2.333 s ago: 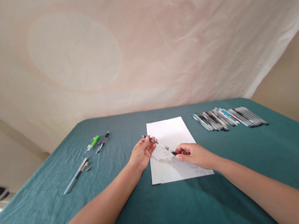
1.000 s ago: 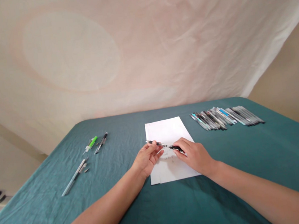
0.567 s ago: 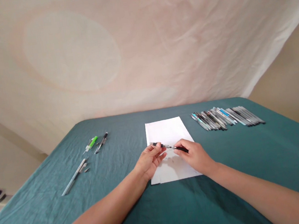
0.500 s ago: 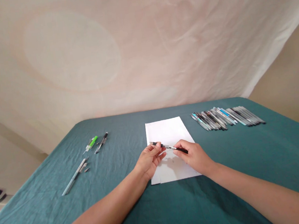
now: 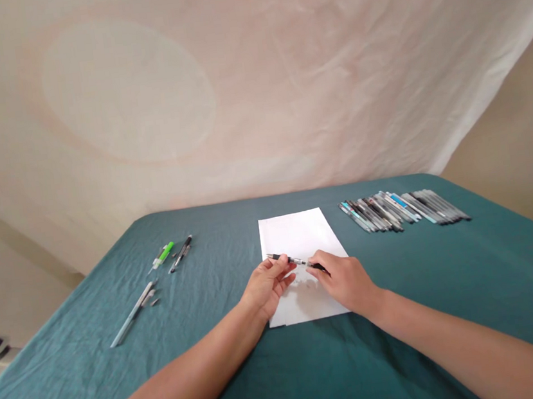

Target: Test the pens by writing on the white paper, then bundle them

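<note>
Above a white sheet of paper [image 5: 292, 232], my left hand [image 5: 266, 285] pinches a pen [image 5: 296, 261] with a dark, pointed end that sticks out to the left. My right hand [image 5: 346, 277] is closed on the black part [image 5: 320, 266] at the pen's right end. Between the hands, a clear and silvery stretch of the pen shows. Whether the black part is a cap or a barrel section I cannot tell. Small dark marks lie on the paper beneath the fingers.
A row of several pens [image 5: 385, 212] lies at the back right of the green-covered table [image 5: 239, 371]. On the left are a bright green pen [image 5: 163, 256], a black pen [image 5: 180, 254], and a long pale pen or tube [image 5: 132, 314] with small parts [image 5: 155, 302] beside it.
My right hand has moved slightly left, bringing the black part closer to my left hand, so less of the pen shows between them. My left hand stays nearly still.
</note>
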Available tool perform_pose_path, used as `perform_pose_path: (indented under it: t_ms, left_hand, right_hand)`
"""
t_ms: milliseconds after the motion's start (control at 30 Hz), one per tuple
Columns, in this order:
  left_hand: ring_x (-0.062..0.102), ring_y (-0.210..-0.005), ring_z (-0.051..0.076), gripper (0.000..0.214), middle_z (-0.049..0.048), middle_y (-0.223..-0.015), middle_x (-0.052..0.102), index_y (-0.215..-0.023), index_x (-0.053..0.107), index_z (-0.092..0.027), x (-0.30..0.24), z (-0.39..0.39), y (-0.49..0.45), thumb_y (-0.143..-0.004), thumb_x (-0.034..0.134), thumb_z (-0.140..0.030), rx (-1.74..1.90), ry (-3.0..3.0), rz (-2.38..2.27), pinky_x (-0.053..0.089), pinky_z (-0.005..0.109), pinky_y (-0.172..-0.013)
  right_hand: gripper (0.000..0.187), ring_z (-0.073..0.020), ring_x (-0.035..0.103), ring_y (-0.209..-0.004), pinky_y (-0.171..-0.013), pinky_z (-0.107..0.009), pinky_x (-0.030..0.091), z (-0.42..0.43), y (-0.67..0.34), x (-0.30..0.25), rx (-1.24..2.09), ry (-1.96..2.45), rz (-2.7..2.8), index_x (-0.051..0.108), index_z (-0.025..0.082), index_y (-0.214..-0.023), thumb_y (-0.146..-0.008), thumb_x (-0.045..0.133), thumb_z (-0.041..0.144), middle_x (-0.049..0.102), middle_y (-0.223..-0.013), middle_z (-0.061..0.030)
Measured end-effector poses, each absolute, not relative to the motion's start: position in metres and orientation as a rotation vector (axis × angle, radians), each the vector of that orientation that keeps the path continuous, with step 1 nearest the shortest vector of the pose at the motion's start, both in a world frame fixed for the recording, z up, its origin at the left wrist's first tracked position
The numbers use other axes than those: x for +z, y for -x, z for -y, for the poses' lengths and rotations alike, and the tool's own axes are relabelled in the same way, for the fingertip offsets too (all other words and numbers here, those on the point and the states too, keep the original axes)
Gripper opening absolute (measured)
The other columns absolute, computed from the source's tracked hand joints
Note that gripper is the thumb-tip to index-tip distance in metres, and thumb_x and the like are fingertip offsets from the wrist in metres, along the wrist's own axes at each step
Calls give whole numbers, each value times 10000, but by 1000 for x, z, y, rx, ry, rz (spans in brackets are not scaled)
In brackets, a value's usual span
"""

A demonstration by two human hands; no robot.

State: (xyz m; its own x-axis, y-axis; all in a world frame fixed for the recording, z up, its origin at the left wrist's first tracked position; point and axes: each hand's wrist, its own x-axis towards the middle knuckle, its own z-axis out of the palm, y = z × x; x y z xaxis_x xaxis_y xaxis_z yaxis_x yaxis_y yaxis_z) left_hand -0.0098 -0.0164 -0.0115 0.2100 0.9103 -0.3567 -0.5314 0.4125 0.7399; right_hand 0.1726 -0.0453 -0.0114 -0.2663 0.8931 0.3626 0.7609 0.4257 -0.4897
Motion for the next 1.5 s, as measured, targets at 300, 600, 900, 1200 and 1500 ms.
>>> perform_pose_path:
  t_ms: [300, 600, 900, 1200, 1500]
  left_hand:
    - [609, -1011, 201, 227, 101, -1104, 634, -1021, 610, -155, -6, 14, 15, -798, 653, -153, 1029, -609, -593, 501, 349, -865]
    - [623, -799, 121, 96, 47, -873, 651, -892, 635, -122, -15, 10, 15, -800, 652, -143, 1046, -590, -617, 511, 329, -852]
    - [608, -891, 152, 217, 80, -956, 643, -1040, 621, -127, -1, 13, 17, -837, 616, -200, 1030, -759, -572, 485, 310, -855]
    - [633, -826, 155, 105, 65, -875, 653, -843, 609, -125, -1, 15, 14, -778, 676, -174, 1069, -670, -736, 525, 313, -792]
    - [613, -995, 187, 273, 79, -1030, 647, -1061, 608, -145, 1, 14, 18, -793, 659, -148, 1039, -704, -590, 486, 304, -877]
  right_hand:
    - [245, -79, 509, -388, -403, -195, 368, 39, -167, -11, 1344, 1162, 1605, 451, 201, -802, -846, 512, 435, 634, -644, 23]
    - [179, -83, 528, -407, -435, -201, 408, 46, -164, -10, 1263, 1165, 1656, 472, 199, -792, -830, 553, 355, 656, -653, 18]
    - [279, -87, 524, -365, -317, -169, 201, 45, -161, -2, 1898, 965, 1332, 396, 214, -816, -838, 515, 464, 696, -746, -20]
    - [122, -111, 571, -503, -552, -237, 406, 49, -169, -2, 811, 1327, 1892, 519, 222, -811, -848, 526, 339, 662, -685, 22]
    - [272, -97, 532, -372, -338, -189, 229, 48, -162, 0, 1732, 1065, 1487, 392, 219, -831, -863, 451, 483, 699, -782, -24]
